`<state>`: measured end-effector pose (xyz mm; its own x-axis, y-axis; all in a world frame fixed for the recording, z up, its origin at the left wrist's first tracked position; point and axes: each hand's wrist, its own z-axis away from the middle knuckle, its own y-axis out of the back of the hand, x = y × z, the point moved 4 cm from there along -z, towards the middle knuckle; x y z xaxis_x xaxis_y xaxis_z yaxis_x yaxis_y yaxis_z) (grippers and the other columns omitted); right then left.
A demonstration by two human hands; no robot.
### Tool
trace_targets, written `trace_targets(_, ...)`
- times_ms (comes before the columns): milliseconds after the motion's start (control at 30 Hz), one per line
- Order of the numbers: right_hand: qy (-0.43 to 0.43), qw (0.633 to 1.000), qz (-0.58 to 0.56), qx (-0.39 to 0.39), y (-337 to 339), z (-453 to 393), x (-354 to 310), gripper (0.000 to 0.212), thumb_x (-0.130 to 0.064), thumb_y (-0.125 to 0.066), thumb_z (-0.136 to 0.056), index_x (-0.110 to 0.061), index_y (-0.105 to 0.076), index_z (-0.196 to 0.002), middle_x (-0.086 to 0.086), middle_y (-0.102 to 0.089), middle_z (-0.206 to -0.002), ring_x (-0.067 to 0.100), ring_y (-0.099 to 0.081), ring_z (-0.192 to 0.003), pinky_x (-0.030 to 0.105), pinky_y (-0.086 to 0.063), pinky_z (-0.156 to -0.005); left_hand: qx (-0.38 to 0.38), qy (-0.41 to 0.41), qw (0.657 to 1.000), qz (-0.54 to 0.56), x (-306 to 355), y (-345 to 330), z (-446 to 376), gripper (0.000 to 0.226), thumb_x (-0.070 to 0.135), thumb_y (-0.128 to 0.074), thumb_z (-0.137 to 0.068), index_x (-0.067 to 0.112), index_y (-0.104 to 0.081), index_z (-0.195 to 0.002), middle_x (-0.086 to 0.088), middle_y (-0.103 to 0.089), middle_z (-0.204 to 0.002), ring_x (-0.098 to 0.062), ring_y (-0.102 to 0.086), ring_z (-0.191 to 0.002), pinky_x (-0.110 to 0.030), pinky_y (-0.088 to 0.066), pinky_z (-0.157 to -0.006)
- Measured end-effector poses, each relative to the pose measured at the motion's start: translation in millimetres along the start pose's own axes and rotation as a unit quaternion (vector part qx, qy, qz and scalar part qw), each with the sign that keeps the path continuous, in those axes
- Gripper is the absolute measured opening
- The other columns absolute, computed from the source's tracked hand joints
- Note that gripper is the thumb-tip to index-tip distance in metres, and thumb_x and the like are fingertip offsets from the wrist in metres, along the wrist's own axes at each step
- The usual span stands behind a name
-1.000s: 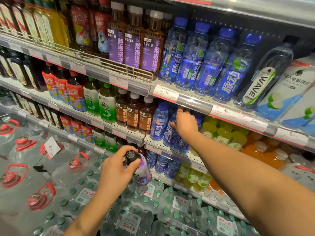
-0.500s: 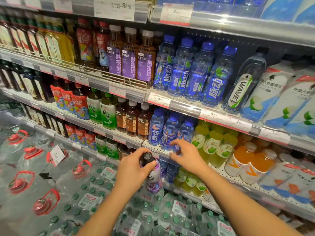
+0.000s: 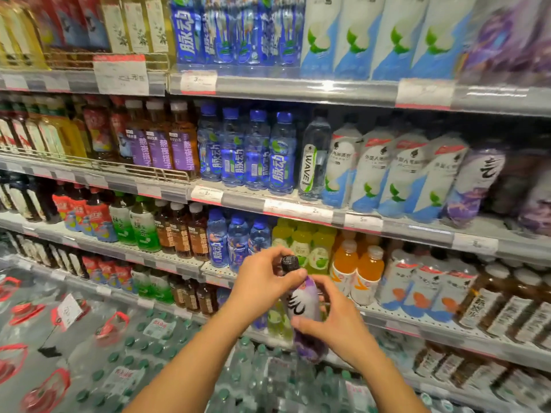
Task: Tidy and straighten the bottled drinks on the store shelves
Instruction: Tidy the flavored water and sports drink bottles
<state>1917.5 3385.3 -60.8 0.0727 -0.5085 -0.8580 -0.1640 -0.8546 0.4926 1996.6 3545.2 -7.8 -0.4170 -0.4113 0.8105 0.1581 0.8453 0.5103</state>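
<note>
risk is a slip: left hand (image 3: 262, 283) pinches only the purple bottle (image 3: 304, 317) at its neck, right hand (image 3: 337, 320) wraps its body loosely, packed water (image 3: 167, 347) below.

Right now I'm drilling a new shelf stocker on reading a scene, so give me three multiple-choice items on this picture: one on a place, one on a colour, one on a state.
1. Where is the clear black-capped bottle labelled WAVE?
A. right of the blue-capped blue bottles
B. among the orange juice bottles
C. on the bottom water packs

2. What colour is the cap of the purple-and-white bottle being held?
A. red
B. black
C. green

3. How is that bottle held?
A. by the left hand alone
B. by the right hand alone
C. by both hands

Answers: 1 A, it stands just right of the blue-capped blue bottles on the same shelf. 2 B, the black cap shows above the fingers. 3 C, the left hand grips near the neck and the right hand grips the body.
</note>
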Motion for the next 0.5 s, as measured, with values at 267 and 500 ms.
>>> trace_targets(267, -0.018, 0.993, -0.010, 0.113, 106, 53, 35, 0.076, -0.051, -0.089, -0.061, -0.042, -0.054, -0.128, -0.018, -0.069, -0.114, 0.001, -0.067, -0.105, 0.035, -0.060, -0.088, -0.065, -0.070, 0.994, 0.057, 97, -89, -5, 0.037, 0.052, -0.080, -0.063, 0.031, -0.069, -0.091, 0.014, -0.075, -0.082, -0.006, -0.072, -0.076, -0.040, -0.060, -0.077)
trace_targets(500, -0.020, 0.982, -0.027, 0.188, 170, 89, 47, 0.066, -0.046, -0.088, -0.059, -0.056, -0.054, -0.114, -0.029, -0.070, -0.110, -0.004, -0.068, -0.103, 0.025, -0.059, -0.087, -0.113, -0.098, 0.983, 0.111, 153, -142, -5, 0.031, 0.034, -0.087, -0.076, 0.032, -0.070, -0.102, 0.006, -0.077, -0.090, -0.017, -0.076, -0.079, -0.046, -0.063, -0.077)
